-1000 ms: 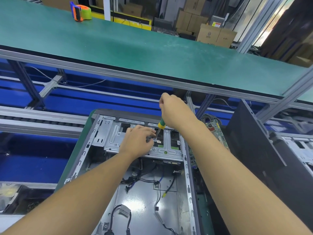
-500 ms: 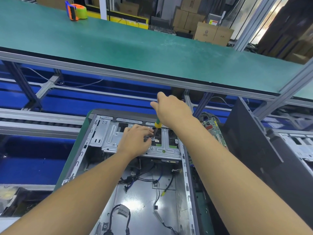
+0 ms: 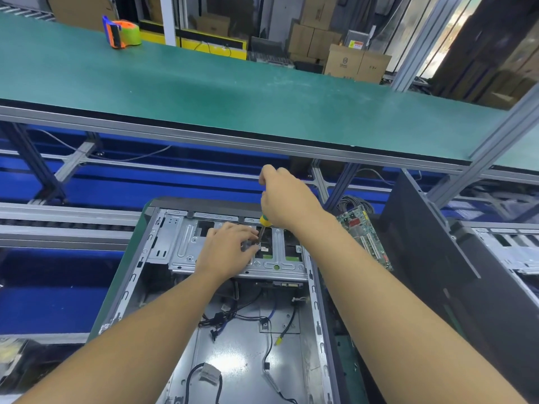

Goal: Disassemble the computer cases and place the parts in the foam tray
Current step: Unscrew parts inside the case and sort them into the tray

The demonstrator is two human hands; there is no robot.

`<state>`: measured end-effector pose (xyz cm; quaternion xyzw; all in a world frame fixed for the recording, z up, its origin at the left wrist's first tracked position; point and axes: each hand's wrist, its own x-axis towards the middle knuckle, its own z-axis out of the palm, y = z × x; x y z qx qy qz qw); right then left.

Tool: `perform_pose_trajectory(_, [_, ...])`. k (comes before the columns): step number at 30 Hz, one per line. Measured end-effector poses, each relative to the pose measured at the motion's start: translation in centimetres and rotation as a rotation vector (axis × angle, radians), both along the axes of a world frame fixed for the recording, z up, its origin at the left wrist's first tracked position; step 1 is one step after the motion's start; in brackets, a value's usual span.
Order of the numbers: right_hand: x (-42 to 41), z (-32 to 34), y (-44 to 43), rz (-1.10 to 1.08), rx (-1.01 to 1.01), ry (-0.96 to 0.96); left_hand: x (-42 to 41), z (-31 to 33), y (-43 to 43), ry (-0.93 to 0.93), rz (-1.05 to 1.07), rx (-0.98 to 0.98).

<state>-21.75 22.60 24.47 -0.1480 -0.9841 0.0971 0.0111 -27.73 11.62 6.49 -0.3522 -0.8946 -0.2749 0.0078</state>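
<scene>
The right grip, just above the middle of the frame, is curled round the handle of a screwdriver, of which only a yellow-and-green end shows below the fist, the dark shaft slanting down and to the left. The left grip lies on the metal just left of and below it, fingers bent, with the fingertips at the low end of the shaft; whether they pinch the shaft, a screw or nothing cannot be told. Both work on the silver drive cage at the far end of an open computer case, which lies flat in the lower middle of the frame with its side off. Inside the case, nearer the camera, loose black and blue cables trail over the grey floor panel. Just right of the case a green circuit board stands tilted, and beside that a black panel leans up. A second open case shows at the right edge. Across the upper half runs a green desk, with an orange-and-blue tape dispenser at the upper left and cardboard boxes behind it.
</scene>
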Motion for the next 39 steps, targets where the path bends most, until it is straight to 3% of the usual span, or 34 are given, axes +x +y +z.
perform_pose_trajectory(2, [0.1,0.3,0.2,0.034,-0.146,-0.063,0.0,-0.1,0.0,0.002,0.007,0.006])
perform_pose_trajectory(5, [0.2,0.0,-0.1,0.028,-0.07,-0.071,0.1,0.4,0.2,-0.045,0.032,0.01])
perform_pose_trajectory(8, [0.6,-0.6,-0.3,0.017,-0.001,0.046,0.5,1.1,0.8,-0.082,0.106,-0.006])
perform_pose_trajectory(12, [2.3,-0.4,1.1,-0.03,-0.109,0.173,1.7,1.7,2.0,0.012,0.153,-0.039])
perform_pose_trajectory(16, [5.1,0.7,3.2,-0.105,-0.173,0.263,2.3,2.3,2.5,-0.039,0.093,-0.06])
perform_pose_trajectory(20, [8.4,2.2,5.9,-0.233,-0.269,0.459,4.2,3.1,3.2,-0.175,-0.012,0.151])
perform_pose_trajectory(23, [11.4,2.7,7.7,-0.332,-0.245,0.496,7.5,4.6,5.4,-0.211,-0.187,0.256])
perform_pose_trajectory(25, [13.3,2.6,8.6,-0.368,-0.216,0.475,10.3,5.1,7.5,-0.263,-0.369,0.19])
perform_pose_trajectory(31, [18.7,0.7,10.6,-0.492,-0.153,0.327,18.5,4.0,13.5,-0.214,-0.766,-0.397])
perform_pose_trajectory(39, [23.1,-1.5,12.7,-0.497,-0.132,0.208,21.7,-0.2,16.2,-0.348,-0.576,-0.424])
